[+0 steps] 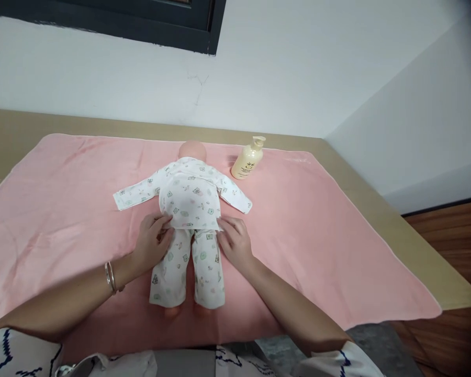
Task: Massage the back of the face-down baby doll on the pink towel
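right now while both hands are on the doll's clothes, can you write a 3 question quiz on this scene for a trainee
1. True or false: the bottle is on the blanket.
2. The left hand and right hand are both at the hem of which thing? a) the bottle; b) the shirt; c) the blanket.
3. Which lies farther from the wall, the shirt or the trousers?

Key: 1. True. 2. b. 3. The trousers.
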Motion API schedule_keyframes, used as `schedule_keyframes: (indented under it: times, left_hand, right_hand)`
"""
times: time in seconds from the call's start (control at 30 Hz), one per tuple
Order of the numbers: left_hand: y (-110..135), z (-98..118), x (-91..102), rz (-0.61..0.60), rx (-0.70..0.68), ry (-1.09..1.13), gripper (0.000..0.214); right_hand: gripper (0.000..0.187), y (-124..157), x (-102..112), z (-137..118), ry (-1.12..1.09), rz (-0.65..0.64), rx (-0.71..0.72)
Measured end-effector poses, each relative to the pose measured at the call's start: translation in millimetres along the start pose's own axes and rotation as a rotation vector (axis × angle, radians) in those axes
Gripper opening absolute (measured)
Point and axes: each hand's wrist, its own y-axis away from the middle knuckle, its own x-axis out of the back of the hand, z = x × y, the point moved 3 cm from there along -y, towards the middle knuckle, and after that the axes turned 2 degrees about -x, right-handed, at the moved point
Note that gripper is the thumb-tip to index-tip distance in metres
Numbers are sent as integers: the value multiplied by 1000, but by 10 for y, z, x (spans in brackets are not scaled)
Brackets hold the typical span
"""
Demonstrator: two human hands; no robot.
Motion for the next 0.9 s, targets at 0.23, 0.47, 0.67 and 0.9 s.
schedule_keyframes:
  times: [0.23, 0.47, 0.67, 0.9]
  left_hand:
    - [-78, -55, -26, 23, -70, 63, 19]
    - [-64, 33, 57, 7, -169, 170, 25]
    - [-79, 96, 74, -32, -208, 236, 26]
    - [-109, 149, 134, 6, -226, 223, 20]
  right_hand:
    - [34, 5, -18, -40, 26, -47, 59]
    - [47, -39, -14, 23, -47, -131, 26]
    - [41, -61, 34, 46, -130, -92, -17]
    - [39, -94, 124, -20, -204, -70, -6]
